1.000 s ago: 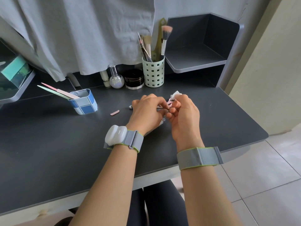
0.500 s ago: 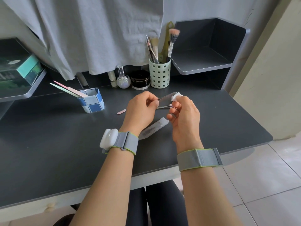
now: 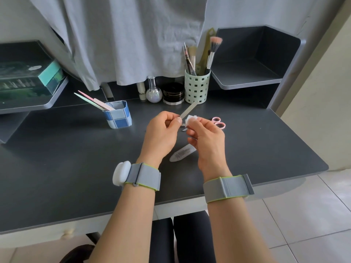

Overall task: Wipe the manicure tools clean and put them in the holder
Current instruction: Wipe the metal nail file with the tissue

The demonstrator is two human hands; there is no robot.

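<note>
My left hand [image 3: 163, 133] pinches a thin metal nail file [image 3: 187, 111] by its near end, its blade pointing up and away to the right. My right hand [image 3: 205, 137] holds a small white wipe [image 3: 190, 118] close beside the file's base. A blue checkered holder [image 3: 118, 116] stands to the left on the dark desk [image 3: 57, 168], with pink and green files [image 3: 91, 100] leaning out of it. Small pink-handled scissors [image 3: 219, 123] lie just behind my right hand. A clear plastic sleeve [image 3: 181, 153] lies on the desk under my hands.
A pale green perforated cup [image 3: 197, 88] of brushes, a black jar [image 3: 173, 93], a round glass bottle [image 3: 154, 93] and a slim tube [image 3: 141, 91] line the back. Grey cloth [image 3: 123, 38] hangs above. A shelf [image 3: 245, 76] sits right; a teal box [image 3: 28, 78] left.
The left hand has raised the metal file clear of the desk and tilted it upward. The right hand brought the wipe up beside it, and the pink scissors now show behind.
</note>
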